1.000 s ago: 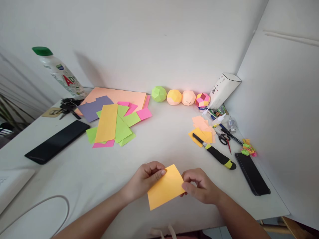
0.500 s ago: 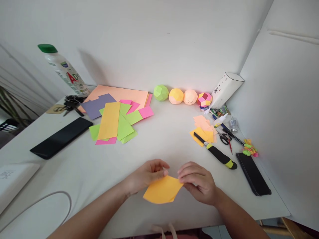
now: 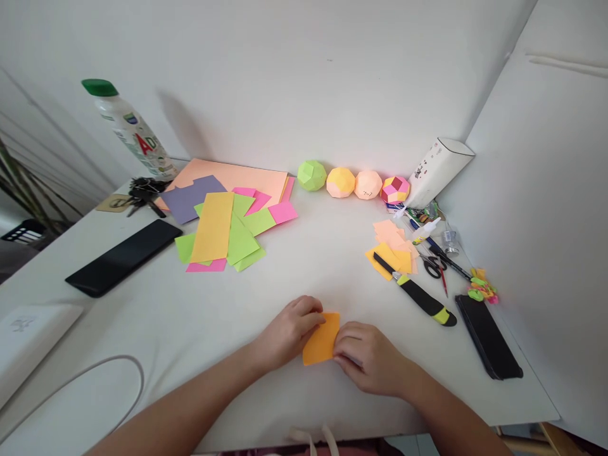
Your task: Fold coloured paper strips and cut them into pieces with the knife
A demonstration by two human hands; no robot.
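Orange paper (image 3: 322, 342) is between both hands, over the near middle of the table (image 3: 256, 405); can't tell if it touches the top. Left hand (image 3: 291, 334) has fingers closed on its upper-left side. Right hand (image 3: 368, 356) has fingertips bunched on the right edge. Neither hand spread.

Status: small, straight-edged, probably folded over, but no crease I can confirm. I'd call it mid-work: shaped as a flat piece, not joined to anything.

Right of the hands: black case (image 3: 489, 339), then knife (image 3: 422, 299), blade lying over yellow scraps (image 3: 392, 251). Scissors (image 3: 432, 267) just beyond the handle. Peach scraps (image 3: 389, 232) behind the yellow ones; can't tell if those are finished pieces or offcuts.

Further left: yellow strip (image 3: 213, 227) on top of green sheets (image 3: 240, 240), all flat, so that stock looks unworked.

Far edge, by the wall: four balls in a row, green (image 3: 311, 175), yellow-peach (image 3: 341, 182), peach (image 3: 368, 184), multicolor (image 3: 396, 190). Those look done.
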